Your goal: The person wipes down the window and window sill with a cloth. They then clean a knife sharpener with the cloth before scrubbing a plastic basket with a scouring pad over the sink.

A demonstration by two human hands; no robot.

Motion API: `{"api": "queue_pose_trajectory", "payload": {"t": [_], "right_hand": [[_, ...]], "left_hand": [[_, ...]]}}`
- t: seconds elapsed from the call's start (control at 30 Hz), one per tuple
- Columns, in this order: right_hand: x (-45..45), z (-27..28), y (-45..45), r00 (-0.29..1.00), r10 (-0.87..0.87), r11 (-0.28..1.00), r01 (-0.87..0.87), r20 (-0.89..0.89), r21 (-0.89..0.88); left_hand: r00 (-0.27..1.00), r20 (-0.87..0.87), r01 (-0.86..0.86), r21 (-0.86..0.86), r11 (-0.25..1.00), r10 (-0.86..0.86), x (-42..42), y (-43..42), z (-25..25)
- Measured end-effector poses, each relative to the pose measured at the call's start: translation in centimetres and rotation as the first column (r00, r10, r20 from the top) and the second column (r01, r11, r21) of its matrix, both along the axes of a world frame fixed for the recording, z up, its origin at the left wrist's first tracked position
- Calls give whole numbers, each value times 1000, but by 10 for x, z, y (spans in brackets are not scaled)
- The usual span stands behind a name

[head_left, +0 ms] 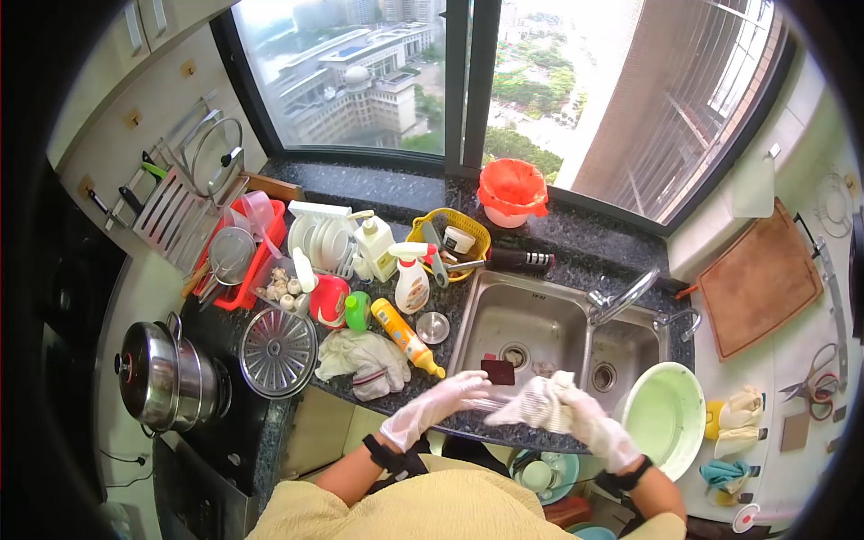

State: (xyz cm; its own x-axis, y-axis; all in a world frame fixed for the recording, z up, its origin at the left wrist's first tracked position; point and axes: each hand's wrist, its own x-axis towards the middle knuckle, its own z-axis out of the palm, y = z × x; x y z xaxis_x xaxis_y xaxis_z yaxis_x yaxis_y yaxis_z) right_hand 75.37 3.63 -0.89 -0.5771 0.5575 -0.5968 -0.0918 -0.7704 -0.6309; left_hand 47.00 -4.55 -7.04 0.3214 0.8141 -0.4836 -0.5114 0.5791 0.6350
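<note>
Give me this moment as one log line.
left hand: gloved, open, near sink | right hand: gloved, holding striped cloth | larger basin: dark red item near drain

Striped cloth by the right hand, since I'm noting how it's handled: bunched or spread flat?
Bunched: the striped cloth is gathered in creases at the gloved right hand, with no flat-spread area visible.

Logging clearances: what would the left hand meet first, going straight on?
Probably the dark red object in the sink, though the left hand may pass above it; depth is unclear.
</note>
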Motion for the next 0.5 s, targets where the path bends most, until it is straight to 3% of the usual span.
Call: {"api": "queue_pose_trajectory", "payload": {"t": [0.03,0.07,0.1,0.17,0.2,0.27,0.37,0.4,0.5], "right_hand": [[-10,-17,1,999,25,1000,-25,48,-13],[-25,-21,1,999,19,995,-24,51,101],[-40,-31,4,977,-10,923,-72,212,377],[-68,-16,3,999,25,886,-43,46,462],[-72,-34,5,987,-9,825,-83,160,559],[-83,-87,8,925,-116,681,-191,361,707],[-91,-98,-4,880,-219,564,-239,422,790],[-107,-82,-11,960,-263,787,156,95,596],[-96,-124,-13,910,-352,842,205,220,498]], "left_hand": [[998,33,-45,-26,999,46,-7,7,-23],[991,10,-132,-77,988,133,-14,13,-37],[973,-4,-229,-143,963,230,-22,20,-52],[942,-54,-336,-112,935,332,-38,31,-66],[928,-12,-368,-176,913,372,-45,41,-63],[912,9,-399,-207,893,410,-55,53,-58],[932,25,-350,-198,916,362,-65,56,-68],[949,6,-309,-190,932,316,-65,57,-68],[984,-69,-169,-104,980,163,-62,53,-88]]}}
